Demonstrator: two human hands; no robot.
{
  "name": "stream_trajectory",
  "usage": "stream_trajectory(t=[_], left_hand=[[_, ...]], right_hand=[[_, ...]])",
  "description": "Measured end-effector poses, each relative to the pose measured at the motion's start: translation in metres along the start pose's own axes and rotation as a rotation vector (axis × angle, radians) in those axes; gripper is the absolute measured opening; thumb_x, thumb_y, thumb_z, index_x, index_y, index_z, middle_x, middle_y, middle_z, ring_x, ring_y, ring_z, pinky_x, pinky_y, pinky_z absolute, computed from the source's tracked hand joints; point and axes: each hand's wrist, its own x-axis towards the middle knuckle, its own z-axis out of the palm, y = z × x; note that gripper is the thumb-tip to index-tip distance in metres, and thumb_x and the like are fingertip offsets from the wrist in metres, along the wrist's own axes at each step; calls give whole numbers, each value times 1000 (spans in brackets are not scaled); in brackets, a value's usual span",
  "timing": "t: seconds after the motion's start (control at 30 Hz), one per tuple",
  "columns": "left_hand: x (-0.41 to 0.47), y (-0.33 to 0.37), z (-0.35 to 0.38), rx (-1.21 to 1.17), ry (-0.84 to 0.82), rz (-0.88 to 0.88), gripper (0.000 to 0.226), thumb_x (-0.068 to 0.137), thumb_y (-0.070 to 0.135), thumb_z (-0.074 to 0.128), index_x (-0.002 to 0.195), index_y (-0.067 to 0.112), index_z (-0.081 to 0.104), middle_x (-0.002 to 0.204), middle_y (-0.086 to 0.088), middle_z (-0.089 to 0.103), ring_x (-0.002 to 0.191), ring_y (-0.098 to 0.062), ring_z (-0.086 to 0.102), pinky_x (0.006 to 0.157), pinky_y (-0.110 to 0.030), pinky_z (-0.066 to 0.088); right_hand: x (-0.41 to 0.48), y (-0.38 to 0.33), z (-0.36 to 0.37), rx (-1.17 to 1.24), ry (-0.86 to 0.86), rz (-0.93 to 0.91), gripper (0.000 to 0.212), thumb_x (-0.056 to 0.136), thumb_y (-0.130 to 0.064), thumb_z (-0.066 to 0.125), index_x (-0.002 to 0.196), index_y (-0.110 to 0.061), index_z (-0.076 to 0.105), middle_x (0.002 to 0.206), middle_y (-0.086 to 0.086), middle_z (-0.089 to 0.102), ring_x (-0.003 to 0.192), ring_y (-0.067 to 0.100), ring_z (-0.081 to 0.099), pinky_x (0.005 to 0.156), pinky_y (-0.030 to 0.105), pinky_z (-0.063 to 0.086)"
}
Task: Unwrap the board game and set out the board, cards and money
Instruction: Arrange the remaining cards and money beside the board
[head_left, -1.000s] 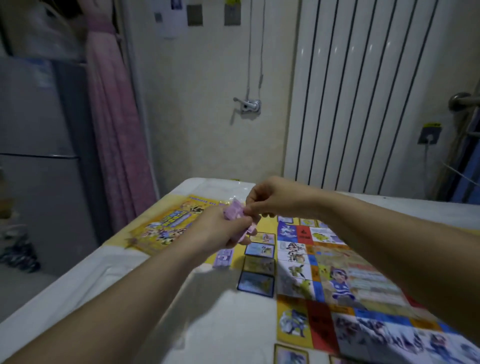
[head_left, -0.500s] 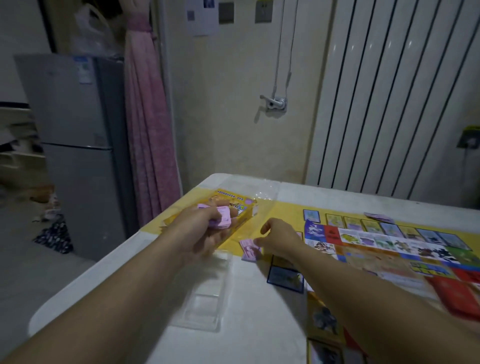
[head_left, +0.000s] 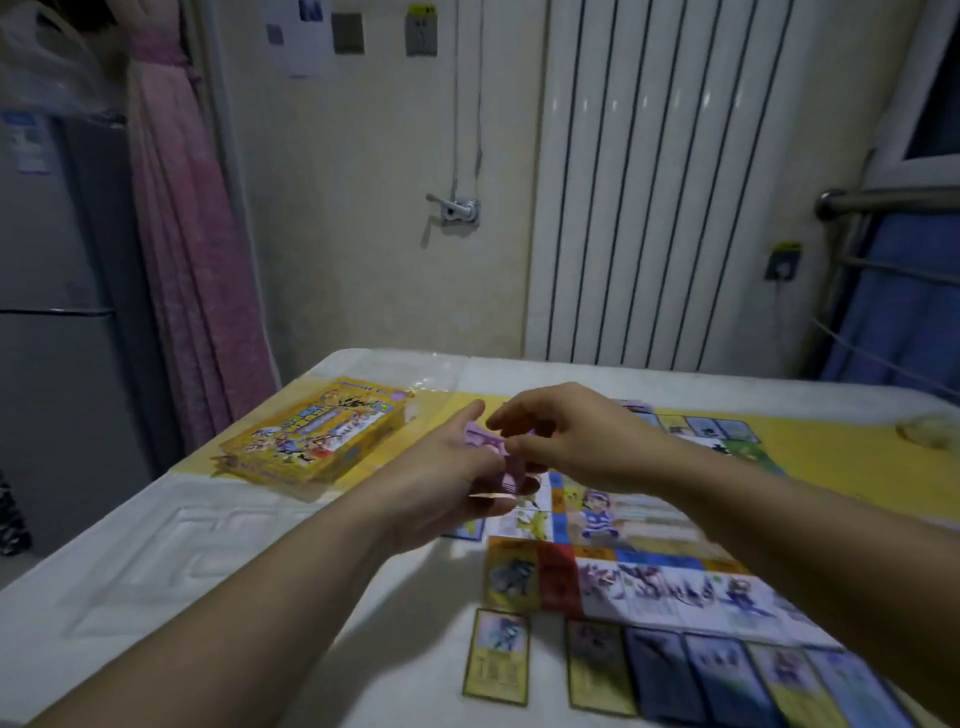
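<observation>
The colourful game board (head_left: 649, 535) lies flat on the white table (head_left: 218, 571). My left hand (head_left: 447, 483) holds a small stack of purple play money (head_left: 485, 441) above the board's left edge. My right hand (head_left: 566, 436) reaches in from the right, its fingertips pinching at the top note of the stack. Several cards (head_left: 498, 657) lie in a row along the board's near edge, and more cards (head_left: 722, 428) line its far edge. The yellow game box (head_left: 317, 434) rests at the table's far left.
Clear plastic wrap (head_left: 431, 379) lies behind the box. A round pale object (head_left: 930, 431) sits at the far right of the table. A grey fridge (head_left: 57, 312) and pink curtain (head_left: 192, 249) stand to the left, a white radiator (head_left: 654, 182) behind.
My right hand has come back up from the table, where it laid a purple note beside the board, to the money stack. The camera view swung right again.
</observation>
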Motion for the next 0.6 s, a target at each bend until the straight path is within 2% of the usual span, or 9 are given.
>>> stream_trajectory(t=[0.07,0.13,0.2,0.27,0.33,0.4,0.47,0.6], left_hand=[[1,3,27,-35,-73,-7,68,91,-9,43,147,23,22,92,-7,66,71,-16,70,56,-22,53],[2,7,55,-84,-195,-29,60,89,-12,39,143,13,34,87,-7,65,75,-17,69,55,-20,53],[3,10,87,-145,-311,-50,46,89,-13,35,128,6,50,79,-7,66,81,-19,69,57,-19,53],[6,10,120,-172,-306,-53,34,90,-11,36,106,6,60,78,-9,65,84,-21,66,60,-20,54],[13,5,156,-134,-247,-13,27,91,-9,40,97,8,61,81,-9,65,78,-19,66,67,-25,54],[20,-4,190,-34,-225,37,20,94,-2,44,102,8,60,84,-8,68,73,-15,65,69,-26,50],[25,-14,225,120,-252,94,21,98,4,41,100,11,60,85,-4,69,68,-10,62,62,-21,49],[28,-30,294,300,-337,210,34,99,-1,31,86,15,58,75,2,65,59,-3,56,56,-14,46]], right_hand=[[-26,10,-14,-44,57,-11,27,89,-19,63,115,-20,66,95,-9,66,65,-13,53,59,5,40],[-53,23,-28,-14,138,-7,23,87,-15,66,108,-21,69,85,-13,63,57,-13,50,55,5,37],[-82,35,-43,31,232,8,20,85,-10,67,101,-22,70,79,-12,64,51,-7,49,51,6,36],[-110,48,-59,22,321,28,19,84,-6,67,99,-16,71,78,-9,65,53,-10,50,52,5,36],[-139,62,-75,-35,407,59,17,83,-3,67,97,-10,73,70,-18,59,57,-17,50,57,3,36],[-167,77,-89,-86,473,106,16,82,-3,67,95,-8,73,66,-22,55,58,-20,50,58,2,35],[-196,94,-100,-141,520,161,17,82,-4,67,97,-8,73,70,-16,59,60,-22,49,60,1,34],[-253,127,-114,-276,586,240,24,82,-5,65,103,-11,73,82,-7,66,69,-23,45,64,-1,31]])
